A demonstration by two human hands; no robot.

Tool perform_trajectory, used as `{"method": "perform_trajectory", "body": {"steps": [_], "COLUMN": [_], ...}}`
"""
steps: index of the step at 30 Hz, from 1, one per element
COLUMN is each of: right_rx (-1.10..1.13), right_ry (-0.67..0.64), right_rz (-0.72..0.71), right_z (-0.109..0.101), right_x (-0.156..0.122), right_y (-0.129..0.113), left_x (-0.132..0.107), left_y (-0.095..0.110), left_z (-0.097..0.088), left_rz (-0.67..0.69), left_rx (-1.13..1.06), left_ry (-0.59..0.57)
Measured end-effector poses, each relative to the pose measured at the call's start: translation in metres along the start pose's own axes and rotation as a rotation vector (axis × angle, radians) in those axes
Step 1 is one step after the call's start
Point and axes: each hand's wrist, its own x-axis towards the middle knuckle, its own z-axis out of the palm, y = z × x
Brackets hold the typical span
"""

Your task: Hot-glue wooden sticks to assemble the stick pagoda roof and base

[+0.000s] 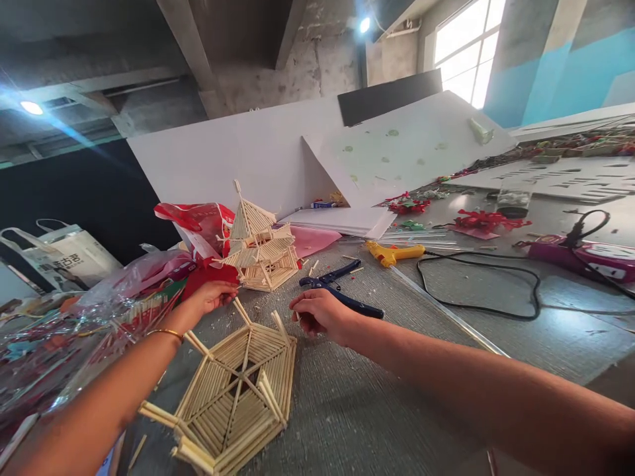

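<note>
At a cluttered desk (397, 410) in a concrete room, a person reaches both arms around a six-sided stick frame (241, 377), which lies close in front with paired posts rising at its corners, probably set there so either hand can get to any side. The left hand (218, 295) hangs near the far corner, its fingers drawn together at the tips; from where I stand, I cannot tell whether something thin is pinched between them. The right hand (315, 311) hovers beside the frame's right edge, fingers curled downward, and whether they close on anything I cannot tell. Behind the frame stands a tiered stick pagoda (262, 254), perhaps placed in sight for comparison. A dark blue hand tool (347, 301) lies just beyond the right hand and a yellow glue gun (397, 253) rests farther off, both seemingly parked there for an easy grab. A black cord (538, 294) loops near a purple power strip (585, 258), while plastic-wrapped supplies (119, 317) crowd the left, apparently leaving the middle for work.
</note>
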Motion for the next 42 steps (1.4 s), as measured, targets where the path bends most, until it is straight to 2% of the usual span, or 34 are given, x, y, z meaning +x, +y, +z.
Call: {"method": "perform_trajectory", "body": {"steps": [4,12,22,29,34,42], "right_rx": [0.003,0.008,0.017,-0.005,-0.006,-0.007], "right_ry": [-0.001,-0.032,-0.057,-0.043,-0.061,-0.067], "right_rz": [-0.001,0.006,-0.01,0.004,-0.008,-0.017], "right_z": [-0.002,0.0,-0.001,0.001,-0.001,-0.003], "right_x": [0.0,-0.001,0.001,-0.003,0.001,0.001], "right_y": [0.002,-0.001,0.0,-0.002,0.001,0.005], "left_x": [0.015,0.023,0.019,0.011,0.007,0.005], "left_y": [-0.01,-0.022,-0.025,-0.025,-0.028,-0.029], "left_z": [0.002,0.008,0.019,0.021,0.021,0.032], "left_rz": [-0.089,-0.095,-0.084,-0.04,0.011,0.089], "left_rx": [-0.034,-0.198,-0.37,-0.431,-0.433,-0.391], "left_ry": [-0.119,-0.112,-0.071,-0.029,0.009,0.107]}}
